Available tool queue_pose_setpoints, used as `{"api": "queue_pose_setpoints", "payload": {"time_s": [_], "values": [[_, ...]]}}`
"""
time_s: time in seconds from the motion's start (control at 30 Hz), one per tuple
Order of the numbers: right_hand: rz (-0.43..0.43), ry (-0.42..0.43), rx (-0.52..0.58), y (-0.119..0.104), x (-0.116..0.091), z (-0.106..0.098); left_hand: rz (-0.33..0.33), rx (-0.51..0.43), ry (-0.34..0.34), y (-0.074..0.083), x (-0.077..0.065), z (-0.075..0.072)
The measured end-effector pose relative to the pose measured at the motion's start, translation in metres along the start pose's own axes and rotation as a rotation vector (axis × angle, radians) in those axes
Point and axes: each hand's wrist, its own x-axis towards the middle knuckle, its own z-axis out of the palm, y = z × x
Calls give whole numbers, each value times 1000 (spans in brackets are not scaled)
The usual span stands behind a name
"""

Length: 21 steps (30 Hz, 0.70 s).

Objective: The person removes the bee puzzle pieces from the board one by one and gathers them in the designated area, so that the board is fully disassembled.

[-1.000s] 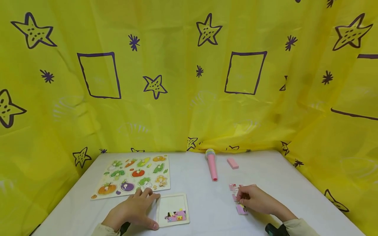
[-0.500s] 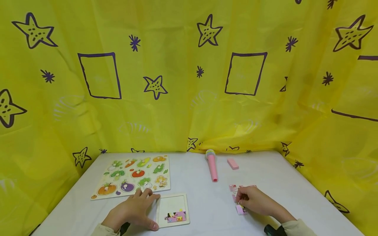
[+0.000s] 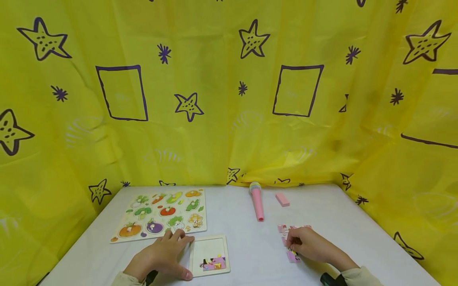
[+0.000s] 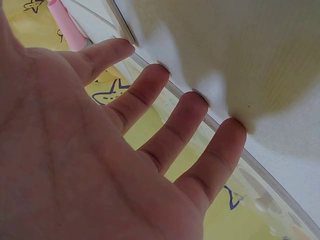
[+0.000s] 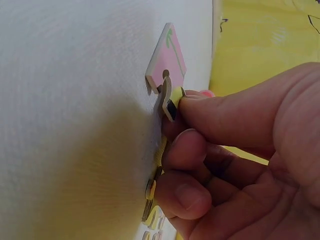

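Note:
In the head view, my left hand lies at the left side of a square jigsaw tray, its thumb and a fingertip at the tray's left rim. The left wrist view shows its fingers spread and nearly straight, tips down at the white surface. A few joined pink puzzle pieces fill the lower part of the tray. To the right, my right hand pinches a small yellow-and-black jigsaw piece between thumb and index finger. Right beside it is a pink piece with a green line.
More pink pieces lie around my right hand, partly covered by it. A vegetable peg puzzle board sits back left. A pink toy microphone and a small pink block lie farther back. Yellow curtains enclose the table.
Both hands stay in nearly the same places, the right still at the loose pieces. The head view has shifted very slightly.

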Motion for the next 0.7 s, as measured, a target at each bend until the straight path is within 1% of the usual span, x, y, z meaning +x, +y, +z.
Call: {"api": "queue_pose_setpoints", "payload": {"time_s": [0.3,0.43,0.63,0.7], "values": [[17,2,-21,0,2,-1,1,-2,-1,0,1,0],[15,14,-8,-1,2,0,2,-11,2,0,1,1],[57,41,-7,-8,7,2,-5,-8,2,0,1,1],[57,50,-13,-12,9,3,-4,-6,1,0,1,1]]}}
